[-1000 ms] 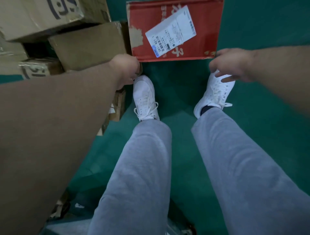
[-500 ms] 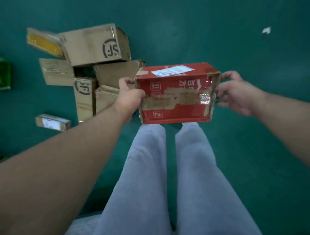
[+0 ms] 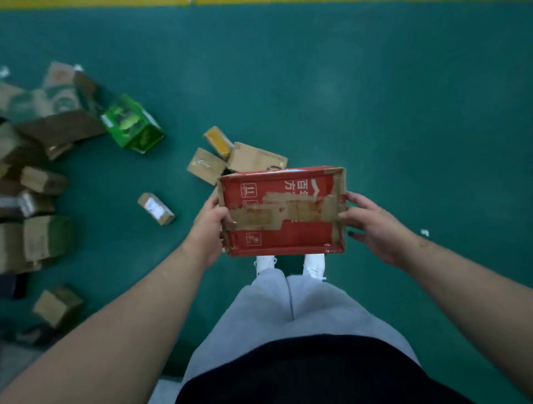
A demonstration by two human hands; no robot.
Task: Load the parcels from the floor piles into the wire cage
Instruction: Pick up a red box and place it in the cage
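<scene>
A second ago the red box (image 3: 284, 213) lay on the green floor (image 3: 403, 115) just ahead of the white shoes (image 3: 314, 263), with both hands at its near corners. Half a second ago it was already raised in front of the grey trousers (image 3: 288, 311). Now I see it from higher up, held clear of the floor above the shoes. Far more floor shows around it, out to a yellow line (image 3: 288, 2) at the top edge. The white label on its top face, plain before, is now only a sliver.

The red box is closed, with torn brown tape across the side facing me, so I cannot see inside. On the floor just behind it sits a small cluster of brown boxes (image 3: 253, 160), one of them yellow (image 3: 217, 140). A small labelled box (image 3: 155, 208) lies alone to the left. A green box (image 3: 131, 127) lies further left, by the big pile of cardboard boxes (image 3: 37, 184); all look shut.

The left hand (image 3: 209, 230) grips the box's left end, thumb on the near face and fingers round behind. The right hand (image 3: 375, 227) holds the right end more loosely, fingers spread and thumb against the near edge.
</scene>
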